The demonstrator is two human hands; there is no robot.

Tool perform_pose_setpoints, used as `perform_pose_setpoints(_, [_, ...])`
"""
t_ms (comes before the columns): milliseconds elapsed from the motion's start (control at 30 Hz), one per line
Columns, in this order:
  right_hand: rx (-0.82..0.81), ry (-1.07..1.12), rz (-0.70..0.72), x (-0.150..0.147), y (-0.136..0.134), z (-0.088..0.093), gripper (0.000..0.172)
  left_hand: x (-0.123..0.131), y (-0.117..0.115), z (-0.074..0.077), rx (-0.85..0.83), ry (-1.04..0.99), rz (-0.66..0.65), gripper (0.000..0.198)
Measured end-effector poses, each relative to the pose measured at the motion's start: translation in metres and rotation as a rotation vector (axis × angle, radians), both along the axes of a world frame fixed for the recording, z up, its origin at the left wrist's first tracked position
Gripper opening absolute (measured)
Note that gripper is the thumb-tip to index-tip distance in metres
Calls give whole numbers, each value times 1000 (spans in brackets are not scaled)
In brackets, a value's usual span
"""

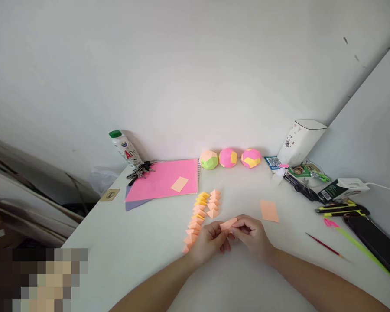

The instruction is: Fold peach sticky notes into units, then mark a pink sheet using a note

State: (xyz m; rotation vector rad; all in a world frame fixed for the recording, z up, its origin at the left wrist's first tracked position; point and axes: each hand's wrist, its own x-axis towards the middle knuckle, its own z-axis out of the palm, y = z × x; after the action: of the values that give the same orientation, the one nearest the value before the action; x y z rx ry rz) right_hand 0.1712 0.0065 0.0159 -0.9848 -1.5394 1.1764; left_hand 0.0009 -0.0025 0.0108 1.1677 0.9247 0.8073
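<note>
Between the fingertips of both hands is a small piece of peach paper (229, 224), folded into a narrow strip. My left hand (209, 240) pinches its left end, and my right hand (252, 234) grips the right end. Just beyond my left hand runs a long row of folded paper pieces (195, 219) in peach and yellow-orange, its near end partly behind that hand. A shorter row of peach folded pieces (213, 203) stands beside it. To the right of my right hand lies a flat peach paper sheet (269, 211).
Three paper balls (228, 158) line the wall. Left are a pink sheet (164, 180) with a peach slip (180, 184), keys (142, 171) and a white bottle (125, 149). Rightward lie a thin brush (325, 245), a utility knife (341, 209), a small box (342, 189) and a white container (300, 143).
</note>
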Motion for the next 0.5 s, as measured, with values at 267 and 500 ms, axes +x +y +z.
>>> perform_pose_setpoints(267, [-23, 20, 6, -1, 0, -1, 15, 1, 1, 0, -6, -7, 5, 37])
perform_pose_setpoints(500, [-52, 79, 26, 0, -1, -6, 14, 1, 0, -1, -10, -14, -5, 35])
